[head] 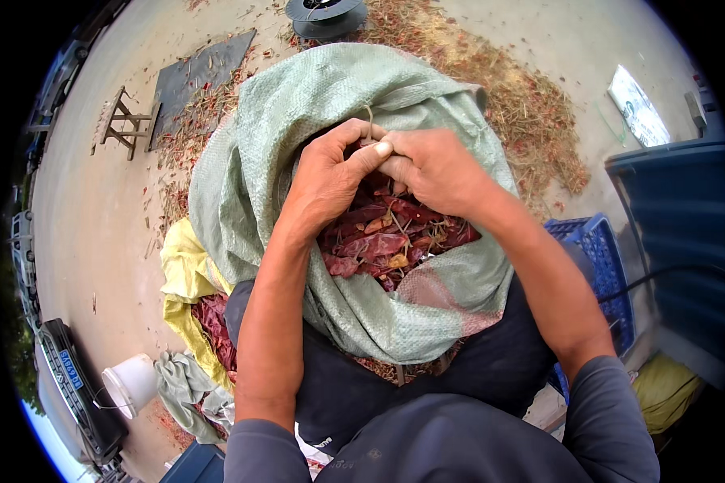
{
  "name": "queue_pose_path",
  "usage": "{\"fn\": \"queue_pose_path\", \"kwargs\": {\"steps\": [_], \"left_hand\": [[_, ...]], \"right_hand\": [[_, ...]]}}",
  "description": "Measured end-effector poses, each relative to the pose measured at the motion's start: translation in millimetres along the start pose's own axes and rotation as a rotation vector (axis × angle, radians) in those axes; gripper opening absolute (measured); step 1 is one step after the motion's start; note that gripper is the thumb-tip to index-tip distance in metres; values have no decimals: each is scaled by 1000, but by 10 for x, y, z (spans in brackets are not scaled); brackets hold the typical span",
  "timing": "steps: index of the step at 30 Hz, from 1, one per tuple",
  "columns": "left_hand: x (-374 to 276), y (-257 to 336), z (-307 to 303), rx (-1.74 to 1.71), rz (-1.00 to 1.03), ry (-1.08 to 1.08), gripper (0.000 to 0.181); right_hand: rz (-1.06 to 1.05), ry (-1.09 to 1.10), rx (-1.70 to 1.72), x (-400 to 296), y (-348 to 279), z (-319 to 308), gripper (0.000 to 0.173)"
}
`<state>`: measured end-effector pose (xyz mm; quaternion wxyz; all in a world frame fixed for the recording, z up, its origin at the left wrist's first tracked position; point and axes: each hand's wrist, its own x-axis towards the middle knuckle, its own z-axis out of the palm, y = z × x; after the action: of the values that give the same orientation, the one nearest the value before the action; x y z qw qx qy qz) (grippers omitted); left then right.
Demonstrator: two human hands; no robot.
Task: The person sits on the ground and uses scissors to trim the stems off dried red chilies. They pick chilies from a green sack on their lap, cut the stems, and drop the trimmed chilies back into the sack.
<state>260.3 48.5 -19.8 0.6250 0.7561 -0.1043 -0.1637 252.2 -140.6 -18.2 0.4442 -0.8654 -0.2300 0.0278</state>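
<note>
An open pale-green woven sack (314, 78) stands between my knees, its mouth rolled outward. Dried red chili peppers (374, 241) with stems fill it. Over the far side of its mouth my left hand (332, 172) and my right hand (429, 163) meet, thumbs and fingertips pressed together. A thin pale stem rises from between the fingers. Both hands appear to pinch a dried chili pepper, mostly hidden by the fingers.
Stems and chili scraps (519, 108) litter the concrete around a black spool (326, 15). At left are a small wooden stool (124, 124), a yellow sack (184, 259) of chilies and a white bucket (130, 383). A blue plastic crate (616, 284) and a dark-blue container (676, 223) stand at right.
</note>
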Motion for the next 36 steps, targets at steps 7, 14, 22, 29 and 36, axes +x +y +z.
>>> {"fn": "queue_pose_path", "kwargs": {"steps": [7,14,22,29,36], "left_hand": [[17,7,-31,-57,-105,130,22],[-23,-26,-24,46,-102,38,28],[-1,-77,-60,143,-66,51,31],[13,74,-142,86,-114,172,45],[17,43,-209,-6,-153,234,38]], "right_hand": [[187,-1013,-556,-419,-220,112,18],[162,-949,-699,-562,12,318,18],[39,-1023,-609,-631,-7,490,20],[-5,-895,156,-276,-112,-175,25],[302,-386,95,19,182,-721,31]]}}
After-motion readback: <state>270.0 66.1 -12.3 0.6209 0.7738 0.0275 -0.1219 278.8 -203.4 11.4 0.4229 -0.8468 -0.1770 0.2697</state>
